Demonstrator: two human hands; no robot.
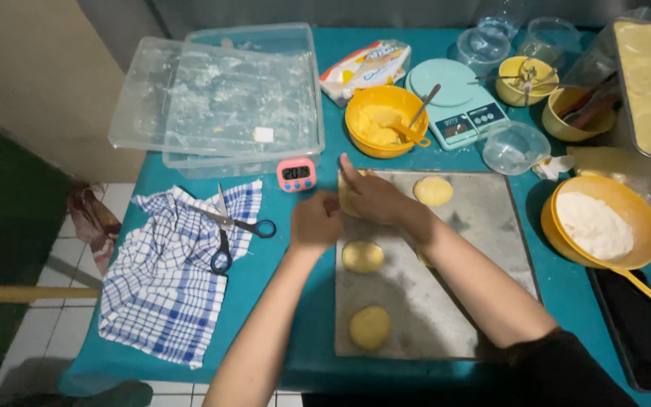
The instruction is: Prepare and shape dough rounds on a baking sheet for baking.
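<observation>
Far left: blue-and-white checked cloth [171, 279] spread on the teal table [299, 316], one edge hanging over the side. A pair of steel scissors with dark blue handles [227, 230] lies on the cloth, blades shut, handles toward the tray. Behind them, two clear plastic tubs [220, 98], dusted with flour, one laid across the other. Small pink digital timer [296, 174] stands just in front of the tubs.

Centre: left hand [316, 222], fingers curled in to a loose fist, sits at the left edge of the grey metal baking tray [484, 241]; whether it grips anything, cannot tell. Right hand [374, 196] crosses over from the right, index finger stretched out toward the timer, remaining fingers bent down over a pale yellow dough piece [345, 197] at the tray's upper left corner (mostly hidden under the palm). Three more flattened yellow dough rounds on the tray: one at top [433, 191], one just below the left hand [362, 256], one nearer the front edge [369, 327].

Behind the tray: orange plastic bowl of yellow dough [386, 120] with a spoon standing in it, then a mint-green kitchen scale [457, 102].

Right: large orange bowl of white flour [600, 222], beside the tray's right edge.
</observation>
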